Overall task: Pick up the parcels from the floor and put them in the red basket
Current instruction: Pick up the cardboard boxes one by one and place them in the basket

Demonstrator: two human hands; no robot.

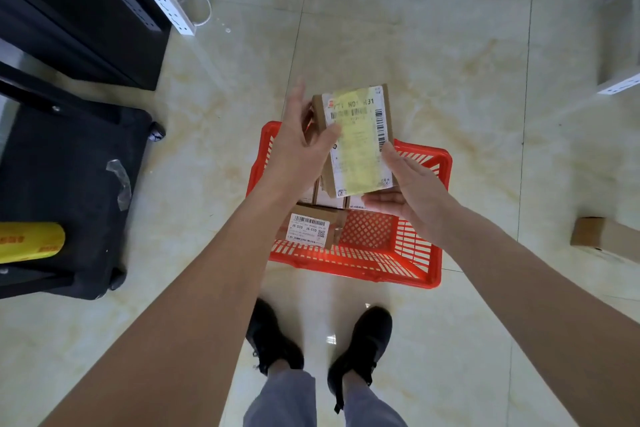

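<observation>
Centre of frame: a cardboard parcel (356,139) with a yellow-taped label is held above the red basket (420,246). Left hand (301,146) grips its left edge, thumb on the label. Right hand (405,184) supports the lower right corner, fingers nearly straight. Further parcels (311,227) lie inside the basket. Another box (606,236) rests on the floor at right.

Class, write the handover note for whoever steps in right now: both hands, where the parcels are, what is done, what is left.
Left hand grips the labelled parcel by its left edge; right hand supports its lower right corner, fingers fairly straight.
The parcel is held above the red basket.
Done: several parcels in the basket, including a small box.
Left: lower this one in; a cardboard box lies on the floor, right.
</observation>
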